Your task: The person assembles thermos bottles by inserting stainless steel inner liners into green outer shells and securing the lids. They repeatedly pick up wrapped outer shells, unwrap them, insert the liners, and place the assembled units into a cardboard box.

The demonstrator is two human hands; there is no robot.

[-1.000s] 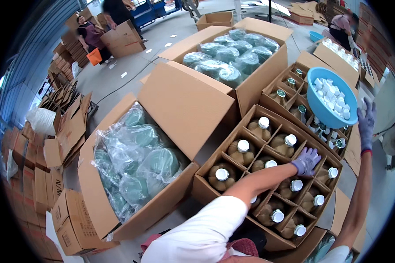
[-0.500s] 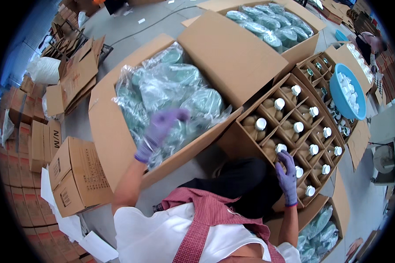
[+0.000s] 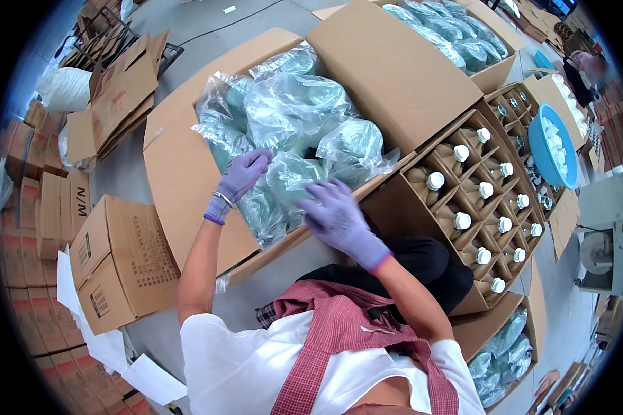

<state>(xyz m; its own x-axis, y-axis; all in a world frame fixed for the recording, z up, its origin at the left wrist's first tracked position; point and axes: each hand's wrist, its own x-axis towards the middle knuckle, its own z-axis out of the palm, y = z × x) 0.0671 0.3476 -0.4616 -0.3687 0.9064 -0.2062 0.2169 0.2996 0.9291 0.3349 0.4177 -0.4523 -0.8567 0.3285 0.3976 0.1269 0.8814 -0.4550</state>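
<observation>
My left hand (image 3: pixel 241 178), in a purple knit glove, is over the open cardboard carton (image 3: pixel 194 187) in front of me. Its fingers are pressed together on clear plastic film of a bag (image 3: pixel 284 181) that wraps greenish see-through containers. My right hand (image 3: pixel 342 221), gloved alike and slightly blurred, hovers at that carton's near edge with fingers apart and nothing in it. More bagged greenish containers (image 3: pixel 299 107) fill the carton. To the right, a divided carton (image 3: pixel 414 220) holds several upright bottles (image 3: pixel 457 220) with white caps, one to a compartment.
A blue basin (image 3: pixel 541 149) of white caps rests on another divided carton at the right. Cartons of bagged containers stand at the far right (image 3: pixel 495 75) and near right (image 3: pixel 538 304). A closed carton (image 3: pixel 142 259) and flattened cardboard (image 3: pixel 118 104) lie left. A person (image 3: pixel 581 72) is far right.
My right hand has left the capped bottles and come left to the bagged containers. My left hand has moved up slightly and closed on the plastic. The view has shifted a little.
</observation>
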